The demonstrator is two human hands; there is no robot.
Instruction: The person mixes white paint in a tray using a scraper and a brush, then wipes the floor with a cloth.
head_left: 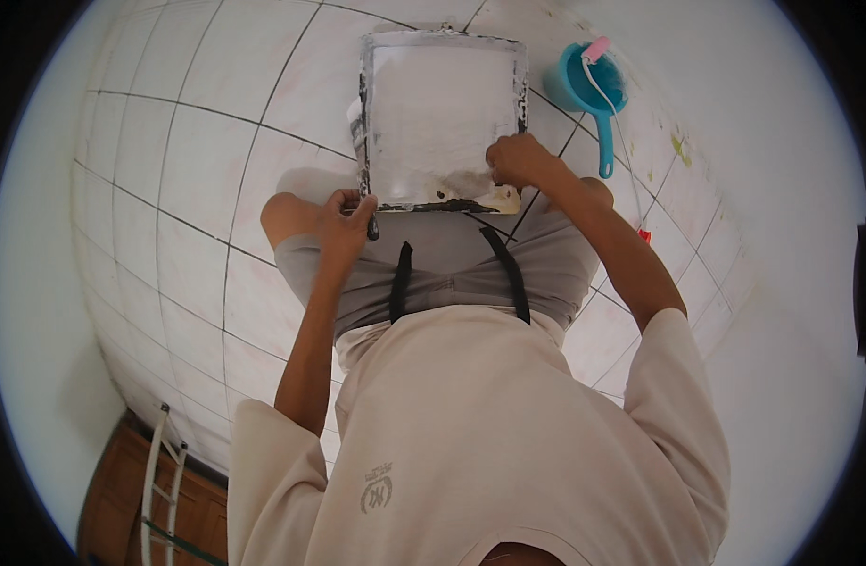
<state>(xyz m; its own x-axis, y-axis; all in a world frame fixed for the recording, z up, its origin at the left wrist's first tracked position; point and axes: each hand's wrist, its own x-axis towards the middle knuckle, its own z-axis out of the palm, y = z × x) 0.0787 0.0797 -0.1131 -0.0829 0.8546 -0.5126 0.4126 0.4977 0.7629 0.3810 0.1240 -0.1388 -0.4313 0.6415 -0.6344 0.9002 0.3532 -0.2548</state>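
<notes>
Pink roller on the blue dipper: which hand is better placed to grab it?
Probably the right hand: it is at the lower right of the white panel, on the side nearer the pink roller and blue dipper. The left hand is at the panel's lower left corner, farther away.

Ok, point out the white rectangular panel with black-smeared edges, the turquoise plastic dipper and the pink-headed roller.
White panel (442,104): head view, middle of its face.
Turquoise dipper (560,85): head view, outer bowl wall.
Pink-headed roller (596,49): head view, its pink head.

There are two straps (401,281), one panel (442,104), one dipper (566,87), one roller (595,50) and one ladder (152,472)
</notes>
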